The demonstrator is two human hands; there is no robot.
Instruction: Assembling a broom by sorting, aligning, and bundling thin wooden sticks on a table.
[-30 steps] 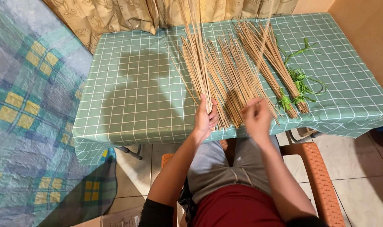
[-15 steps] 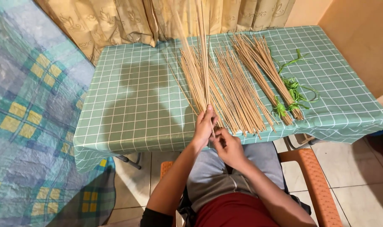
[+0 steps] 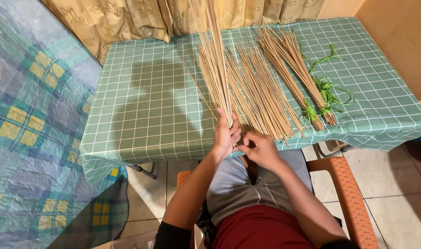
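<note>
Two bundles [image 3: 297, 74] of thin tan sticks, each tied near its lower end with green ribbon [image 3: 322, 99], lie on the right of the green checked tabletop [image 3: 141, 106]; loose sticks [image 3: 259, 90], too many to count, fan out beside them toward the middle. No packages, labels or signs show. My left hand [image 3: 225, 133] is at the tabletop's near edge, its grip clenched around the lower end of a raised sheaf [image 3: 215, 60] that stands nearly upright, tips reaching past the curtain [image 3: 141, 18]. My right hand [image 3: 260, 150] sits just beside it, fingers curled; whether its grip pinches a stick I cannot tell. Both forearms reach up from my lap, over an orange chair [image 3: 346, 193].
</note>
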